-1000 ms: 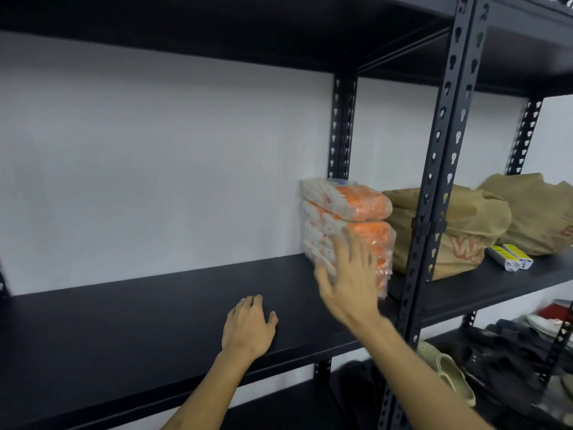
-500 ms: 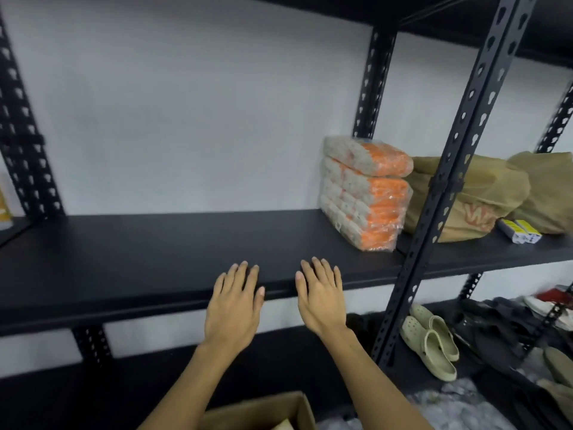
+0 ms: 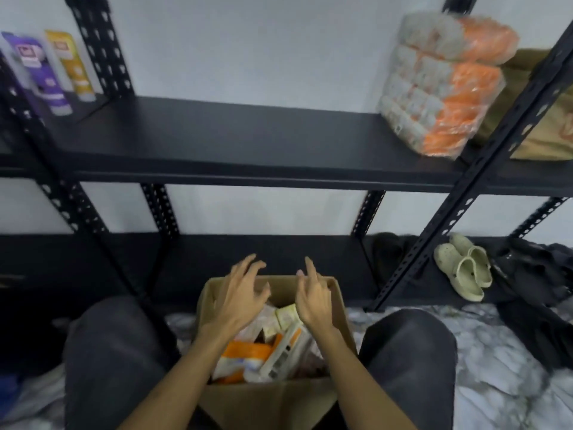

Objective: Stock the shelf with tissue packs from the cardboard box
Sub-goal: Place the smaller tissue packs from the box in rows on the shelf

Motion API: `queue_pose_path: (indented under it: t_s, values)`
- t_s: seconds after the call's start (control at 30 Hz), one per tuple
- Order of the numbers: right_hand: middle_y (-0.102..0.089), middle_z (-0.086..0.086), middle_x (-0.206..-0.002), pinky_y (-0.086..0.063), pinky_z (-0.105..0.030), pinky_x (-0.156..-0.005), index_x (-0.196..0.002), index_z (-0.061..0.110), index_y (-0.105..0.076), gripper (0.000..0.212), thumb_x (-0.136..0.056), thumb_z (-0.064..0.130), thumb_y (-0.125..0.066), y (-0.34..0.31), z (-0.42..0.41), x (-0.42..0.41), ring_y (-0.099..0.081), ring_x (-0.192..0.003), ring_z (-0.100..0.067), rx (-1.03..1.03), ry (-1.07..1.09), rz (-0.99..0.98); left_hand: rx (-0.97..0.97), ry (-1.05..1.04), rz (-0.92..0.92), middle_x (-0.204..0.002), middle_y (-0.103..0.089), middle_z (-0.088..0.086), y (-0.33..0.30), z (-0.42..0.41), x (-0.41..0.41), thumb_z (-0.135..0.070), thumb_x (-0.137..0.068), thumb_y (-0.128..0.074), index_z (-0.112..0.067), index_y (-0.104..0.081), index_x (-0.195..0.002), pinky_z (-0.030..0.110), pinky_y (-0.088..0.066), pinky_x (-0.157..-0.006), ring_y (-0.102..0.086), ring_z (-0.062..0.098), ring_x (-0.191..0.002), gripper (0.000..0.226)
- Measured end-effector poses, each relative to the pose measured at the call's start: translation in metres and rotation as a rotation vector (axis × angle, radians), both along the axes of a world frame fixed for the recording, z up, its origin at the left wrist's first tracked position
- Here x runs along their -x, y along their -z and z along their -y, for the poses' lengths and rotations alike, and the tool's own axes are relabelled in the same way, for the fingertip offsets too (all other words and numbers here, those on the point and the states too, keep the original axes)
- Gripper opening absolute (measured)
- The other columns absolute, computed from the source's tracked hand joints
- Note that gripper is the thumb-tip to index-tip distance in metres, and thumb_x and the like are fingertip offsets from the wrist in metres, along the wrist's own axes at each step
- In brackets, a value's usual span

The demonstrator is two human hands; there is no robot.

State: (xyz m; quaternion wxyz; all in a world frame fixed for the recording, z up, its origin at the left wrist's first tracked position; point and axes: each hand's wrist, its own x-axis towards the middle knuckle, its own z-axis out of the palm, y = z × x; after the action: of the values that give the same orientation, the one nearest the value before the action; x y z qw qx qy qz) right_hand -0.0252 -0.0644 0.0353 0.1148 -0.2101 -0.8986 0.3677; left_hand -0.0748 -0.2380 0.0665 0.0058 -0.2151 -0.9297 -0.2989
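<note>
From the head view, the left hand [image 3: 240, 301] and right hand [image 3: 313, 301] hover over the open brown cardboard box [image 3: 273, 401] on the floor between the person's knees, fingers loosely spread and grasping nothing. Inside lie orange-and-white plastic-wrapped tissue packs [image 3: 248, 356]; one shows a barcode, its print too blurred to read. On the black metal shelf [image 3: 232, 144], a stack of orange-and-white tissue packs [image 3: 443, 85] sits at the right end. A purple tube [image 3: 40, 69] and a yellow tube [image 3: 73, 65] stand at the left, labels illegible.
</note>
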Motion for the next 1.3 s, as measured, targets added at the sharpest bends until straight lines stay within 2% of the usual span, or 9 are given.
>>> queue_pose_path:
  t_s: [0.07,0.17,0.27,0.47,0.63,0.83,1.03,1.17,1.3]
  values:
    - [-0.064,-0.011,-0.130,-0.048,-0.045,-0.097,-0.155,0.024,-0.031,0.057,-0.104,0.049,-0.034,0.035,0.013,-0.016,-0.060,-0.118,-0.034,0.049,-0.047,0.120,0.019,-0.054,0.151,-0.152,-0.048,0.002,0.037,0.017,-0.015,-0.029,-0.094,-0.065,-0.021,-0.053,-0.143,0.035,-0.036,-0.113,-0.047,0.024,-0.138,0.052]
    - [-0.052,-0.013,-0.144,-0.041,-0.042,-0.109,-0.153,0.017,-0.035,0.055,-0.103,0.038,-0.045,0.086,0.022,-0.048,-0.048,-0.133,-0.034,0.135,-0.125,0.392,0.124,-0.078,0.393,-0.151,-0.049,0.003,0.085,0.039,-0.033,-0.032,-0.094,-0.066,-0.023,-0.048,-0.148,0.036,-0.041,-0.111,-0.049,0.023,-0.135,0.057]
    - [-0.052,-0.015,-0.142,-0.043,-0.038,-0.106,-0.149,0.012,-0.040,0.053,-0.099,0.027,-0.052,0.102,0.026,-0.059,-0.049,-0.131,-0.034,0.202,-0.259,0.625,0.110,-0.092,0.530,-0.147,-0.053,0.003,0.104,0.046,-0.034,-0.028,-0.092,-0.067,-0.025,-0.057,-0.135,0.036,-0.045,-0.106,-0.052,0.022,-0.131,0.044]
    - [-0.062,-0.015,-0.128,-0.052,-0.042,-0.095,-0.142,0.013,-0.049,0.045,-0.099,0.024,-0.056,0.100,0.033,-0.043,-0.061,-0.114,-0.032,0.289,-0.212,0.557,0.134,-0.137,0.618,-0.147,-0.052,0.007,0.127,0.048,-0.028,-0.025,-0.093,-0.067,-0.019,-0.056,-0.138,0.034,-0.048,-0.098,-0.052,0.028,-0.130,0.047]
    - [-0.060,-0.015,-0.132,-0.053,-0.041,-0.095,-0.144,0.013,-0.046,0.044,-0.102,0.023,-0.054,0.111,0.035,-0.040,-0.060,-0.116,-0.031,0.277,-0.213,0.627,0.244,-0.124,0.658,-0.157,-0.039,0.013,0.151,0.056,-0.024,-0.030,-0.095,-0.066,-0.011,-0.041,-0.152,0.038,-0.042,-0.110,-0.040,0.031,-0.142,0.065]
    - [-0.065,-0.018,-0.122,-0.051,-0.035,-0.084,-0.136,0.008,-0.054,0.036,-0.102,0.020,-0.053,0.119,0.047,-0.035,-0.064,-0.107,-0.031,0.200,-0.273,0.613,0.188,-0.167,0.649,-0.160,-0.033,0.012,0.168,0.055,-0.019,-0.023,-0.099,-0.062,-0.016,-0.031,-0.157,0.045,-0.040,-0.113,-0.037,0.033,-0.144,0.066]
    - [-0.063,-0.018,-0.125,-0.052,-0.041,-0.090,-0.139,0.008,-0.051,0.042,-0.099,0.020,-0.056,0.129,0.046,-0.036,-0.061,-0.111,-0.032,0.129,-0.294,0.630,0.277,-0.258,0.641,-0.138,-0.052,0.015,0.170,0.054,-0.016,-0.019,-0.096,-0.065,-0.005,-0.055,-0.137,0.037,-0.049,-0.091,-0.056,0.034,-0.121,0.044]
    - [-0.071,-0.014,-0.114,-0.053,-0.035,-0.082,-0.128,0.009,-0.064,0.032,-0.098,0.018,-0.058,0.131,0.048,-0.035,-0.067,-0.101,-0.029,0.159,-0.365,0.625,0.325,-0.219,0.593,-0.131,-0.059,0.014,0.167,0.051,-0.019,-0.020,-0.095,-0.063,-0.007,-0.067,-0.119,0.037,-0.052,-0.093,-0.060,0.030,-0.115,0.027]
    - [-0.073,-0.002,-0.114,-0.052,-0.034,-0.089,-0.118,0.019,-0.072,0.030,-0.093,0.034,-0.069,0.143,0.066,-0.034,-0.066,-0.107,-0.020,0.190,-0.527,0.695,0.249,-0.204,0.578,-0.125,-0.059,0.013,0.166,0.052,-0.021,-0.012,-0.096,-0.054,-0.007,-0.065,-0.113,0.040,-0.050,-0.096,-0.057,0.031,-0.114,0.021]
